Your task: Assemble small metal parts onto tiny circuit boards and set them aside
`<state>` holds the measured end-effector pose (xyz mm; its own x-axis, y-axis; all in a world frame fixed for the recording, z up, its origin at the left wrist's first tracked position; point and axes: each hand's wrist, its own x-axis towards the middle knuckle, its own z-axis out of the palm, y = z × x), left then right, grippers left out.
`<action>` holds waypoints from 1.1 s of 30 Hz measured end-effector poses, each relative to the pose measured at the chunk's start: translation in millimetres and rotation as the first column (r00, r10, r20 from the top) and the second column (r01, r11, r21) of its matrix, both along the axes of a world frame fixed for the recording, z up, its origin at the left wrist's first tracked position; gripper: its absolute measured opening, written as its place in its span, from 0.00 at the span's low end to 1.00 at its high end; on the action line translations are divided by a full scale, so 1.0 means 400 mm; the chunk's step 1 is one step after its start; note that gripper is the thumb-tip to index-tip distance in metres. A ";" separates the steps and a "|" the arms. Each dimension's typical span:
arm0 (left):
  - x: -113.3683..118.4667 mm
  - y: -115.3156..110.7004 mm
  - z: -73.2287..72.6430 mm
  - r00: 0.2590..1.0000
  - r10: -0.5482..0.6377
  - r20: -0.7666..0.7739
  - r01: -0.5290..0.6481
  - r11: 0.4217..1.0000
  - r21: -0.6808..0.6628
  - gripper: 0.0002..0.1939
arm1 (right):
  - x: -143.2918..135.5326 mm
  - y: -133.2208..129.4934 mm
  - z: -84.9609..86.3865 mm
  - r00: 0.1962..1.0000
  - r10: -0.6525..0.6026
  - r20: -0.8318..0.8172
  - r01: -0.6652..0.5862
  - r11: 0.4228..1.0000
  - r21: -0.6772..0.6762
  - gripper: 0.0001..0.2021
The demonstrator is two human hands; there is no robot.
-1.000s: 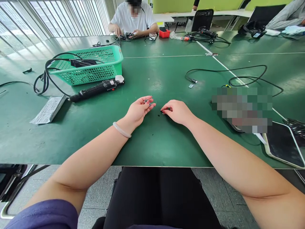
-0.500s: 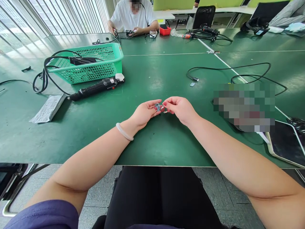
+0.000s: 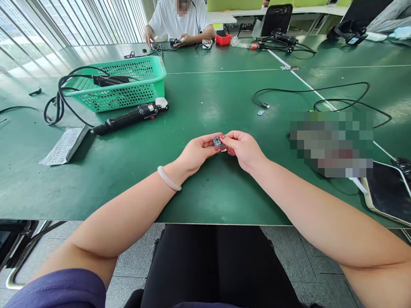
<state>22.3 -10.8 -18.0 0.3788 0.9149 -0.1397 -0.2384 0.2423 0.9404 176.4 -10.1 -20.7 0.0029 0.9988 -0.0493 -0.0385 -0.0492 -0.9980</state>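
Observation:
Near the middle of the green table (image 3: 205,201), my left hand (image 3: 197,153) grips a small circuit board (image 3: 217,142) between thumb and fingers. My right hand (image 3: 245,149) meets it from the right, its thumb and index finger closed at the board's right edge. A tiny metallic piece (image 3: 224,150) shows just below, by the right fingers; which finger holds it is too small to tell. Both hands are raised slightly over the table, fingertips touching or nearly so.
A black electric screwdriver (image 3: 128,119) lies before a green basket (image 3: 118,96) holding cables, beside a folded paper (image 3: 66,146). At right are a thin black cable (image 3: 289,90), a small chip (image 3: 260,112), a blurred object and a phone (image 3: 390,192). A person (image 3: 180,21) sits opposite.
The board has shifted slightly right and turned more upright in my left hand. My left thumb has closed onto it, and my right fingertips have moved against its edge.

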 end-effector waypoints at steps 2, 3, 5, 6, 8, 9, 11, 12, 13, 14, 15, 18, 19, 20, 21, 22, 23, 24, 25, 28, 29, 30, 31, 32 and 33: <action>0.000 0.001 -0.002 1.000 0.007 0.001 -0.007 1.000 0.017 0.22 | -0.004 -0.002 -0.003 1.000 -0.014 0.005 0.014 1.000 0.010 0.16; 0.000 0.001 -0.002 1.000 0.014 -0.001 -0.014 1.000 0.021 0.22 | -0.005 -0.003 -0.004 1.000 -0.020 0.021 0.019 0.999 0.027 0.16; -0.001 0.001 -0.001 1.000 0.028 -0.012 -0.028 0.999 0.030 0.23 | -0.005 -0.003 -0.007 0.995 -0.034 0.096 0.027 0.997 0.076 0.14; -0.002 0.001 0.000 0.999 0.031 -0.019 -0.030 0.999 0.035 0.23 | -0.004 -0.003 -0.009 0.987 -0.045 0.151 0.029 0.994 0.105 0.14; -0.004 0.000 0.002 0.999 0.028 -0.033 -0.026 0.998 0.052 0.24 | -0.001 -0.002 -0.010 0.960 -0.074 0.269 0.031 0.986 0.163 0.13; -0.005 -0.001 0.004 0.999 0.025 -0.038 -0.023 0.998 0.061 0.24 | 0.001 -0.002 -0.010 0.944 -0.090 0.316 0.030 0.982 0.188 0.13; -0.006 -0.002 0.007 0.999 0.021 -0.040 -0.018 0.997 0.075 0.24 | 0.004 -0.003 -0.008 0.918 -0.119 0.379 0.033 0.974 0.224 0.12; -0.007 -0.002 0.009 0.999 0.021 -0.040 -0.018 0.997 0.078 0.24 | 0.005 -0.004 -0.006 0.908 -0.130 0.398 0.036 0.971 0.236 0.12; -0.006 -0.003 0.010 0.999 0.021 -0.042 -0.018 0.997 0.075 0.25 | 0.005 -0.005 -0.005 0.899 -0.141 0.415 0.039 0.968 0.246 0.12; -0.006 -0.003 0.012 0.999 0.024 -0.045 -0.020 0.997 0.069 0.25 | 0.005 -0.006 -0.003 0.890 -0.155 0.429 0.044 0.965 0.257 0.12; -0.005 -0.004 0.013 0.998 0.026 -0.049 -0.023 0.998 0.061 0.25 | 0.005 -0.007 -0.002 0.881 -0.168 0.442 0.049 0.962 0.268 0.12; -0.003 -0.005 0.014 0.998 0.041 -0.049 -0.039 0.998 0.046 0.22 | 0.004 -0.011 -0.002 0.869 -0.186 0.459 0.048 0.954 0.295 0.13; -0.003 -0.005 0.014 0.998 0.048 -0.045 -0.046 0.998 0.042 0.21 | 0.005 -0.011 -0.003 0.870 -0.182 0.457 0.043 0.954 0.297 0.13; -0.003 -0.005 0.014 0.998 0.055 -0.040 -0.053 0.998 0.038 0.20 | 0.005 -0.011 -0.004 0.876 -0.170 0.451 0.034 0.955 0.295 0.13; -0.004 -0.005 0.014 0.998 0.062 -0.034 -0.061 0.998 0.031 0.19 | 0.005 -0.011 -0.004 0.886 -0.152 0.438 0.020 0.956 0.292 0.13; -0.005 -0.004 0.013 0.997 0.070 -0.027 -0.070 0.997 0.023 0.18 | 0.006 -0.010 -0.004 0.897 -0.131 0.423 0.005 0.958 0.287 0.13; -0.006 -0.004 0.013 0.997 0.078 -0.020 -0.078 0.997 0.014 0.17 | 0.006 -0.010 -0.003 0.906 -0.109 0.409 -0.012 0.959 0.283 0.12; -0.007 -0.003 0.014 0.996 0.087 -0.014 -0.086 0.996 0.007 0.16 | 0.007 -0.009 -0.002 0.910 -0.092 0.403 -0.027 0.959 0.281 0.12; -0.008 -0.002 0.014 0.996 0.094 -0.011 -0.094 0.996 0.001 0.16 | 0.007 -0.008 0.000 0.910 -0.085 0.405 -0.037 0.958 0.283 0.12; -0.010 0.000 0.014 0.995 0.099 -0.023 -0.099 0.995 -0.001 0.18 | 0.008 -0.007 0.005 0.897 -0.090 0.433 -0.042 0.957 0.286 0.10; -0.010 0.001 0.013 0.995 0.095 -0.036 -0.095 0.995 0.007 0.20 | 0.008 -0.007 0.006 0.896 -0.093 0.434 -0.037 0.958 0.283 0.09; -0.009 0.000 0.013 0.995 0.089 -0.052 -0.088 0.996 0.023 0.22 | 0.009 -0.006 0.006 0.898 -0.097 0.430 -0.031 0.960 0.279 0.08; -0.008 -0.001 0.012 0.994 0.081 -0.072 -0.078 0.996 0.046 0.24 | 0.010 -0.006 0.006 0.900 -0.101 0.425 -0.022 0.961 0.276 0.07; -0.007 -0.002 0.012 0.993 0.075 -0.094 -0.068 0.995 0.074 0.26 | 0.011 -0.005 0.005 0.900 -0.108 0.423 -0.014 0.961 0.276 0.07; -0.005 -0.003 0.011 0.991 0.070 -0.116 -0.058 0.993 0.106 0.28 | 0.012 -0.004 0.003 0.898 -0.117 0.424 -0.007 0.960 0.281 0.07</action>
<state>20.2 -12.0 -13.6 0.3051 0.9485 -0.0854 -0.1348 0.1318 0.9821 181.2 -11.6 -19.3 0.0170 0.9708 0.2395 0.4047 0.2123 -0.8894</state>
